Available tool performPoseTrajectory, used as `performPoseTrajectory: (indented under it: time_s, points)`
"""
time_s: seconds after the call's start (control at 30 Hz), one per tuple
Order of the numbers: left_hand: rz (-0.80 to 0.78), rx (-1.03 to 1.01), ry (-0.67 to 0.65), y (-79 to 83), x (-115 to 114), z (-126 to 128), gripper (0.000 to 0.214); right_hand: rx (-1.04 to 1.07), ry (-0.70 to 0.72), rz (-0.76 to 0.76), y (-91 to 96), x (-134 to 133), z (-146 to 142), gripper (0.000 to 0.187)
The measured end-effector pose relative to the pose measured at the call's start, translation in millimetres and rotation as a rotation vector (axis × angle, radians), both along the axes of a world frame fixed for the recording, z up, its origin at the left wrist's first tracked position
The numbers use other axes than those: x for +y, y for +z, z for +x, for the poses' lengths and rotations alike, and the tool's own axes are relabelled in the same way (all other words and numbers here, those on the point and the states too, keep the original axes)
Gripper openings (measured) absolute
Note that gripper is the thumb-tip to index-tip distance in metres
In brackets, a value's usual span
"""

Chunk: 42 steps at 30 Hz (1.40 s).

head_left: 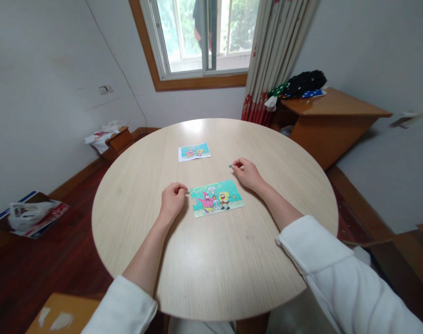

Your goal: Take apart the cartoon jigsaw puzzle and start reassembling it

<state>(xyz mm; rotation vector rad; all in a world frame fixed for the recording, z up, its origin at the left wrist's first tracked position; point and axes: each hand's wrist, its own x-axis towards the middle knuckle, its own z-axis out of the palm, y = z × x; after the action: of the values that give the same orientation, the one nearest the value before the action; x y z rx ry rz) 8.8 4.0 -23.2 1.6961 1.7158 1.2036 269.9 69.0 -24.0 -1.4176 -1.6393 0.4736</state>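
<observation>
A small cartoon jigsaw puzzle (217,198) lies flat near the middle of the round wooden table (211,269). My left hand (172,198) rests on the table at the puzzle's left edge, fingers curled, thumb and forefinger tips touching that edge. My right hand (246,173) is just beyond the puzzle's upper right corner, pinching a tiny green puzzle piece (230,165) between thumb and forefinger. Farther back lies a smaller picture card (194,151) with the same cartoon image.
A wooden desk (333,116) with dark and dotted cloth on it stands at the right by the curtain (277,55). A window (204,37) is straight ahead. Boxes and a plastic bag (26,215) lie on the floor at the left.
</observation>
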Motion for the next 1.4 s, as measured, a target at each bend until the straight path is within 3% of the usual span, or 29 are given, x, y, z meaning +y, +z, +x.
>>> performPoseTrajectory:
  time_s: [0.23,0.6,0.87,1.4]
  points:
    - [0.003,-0.068,-0.022,6.6,-4,4,0.018,0.281,0.232,-0.117,11.3,-24,-29,0.015]
    - [-0.087,-0.382,-0.271,18.5,-13,16,0.017,0.429,0.516,-0.335,21.2,-52,-62,0.019]
    - [-0.143,-0.423,-0.406,20.1,-16,18,0.024,0.481,0.559,-0.387,20.1,-56,-67,0.018]
    - [-0.185,-0.415,-0.456,18.9,-15,15,0.024,0.521,0.674,-0.507,12.7,-60,-74,0.021]
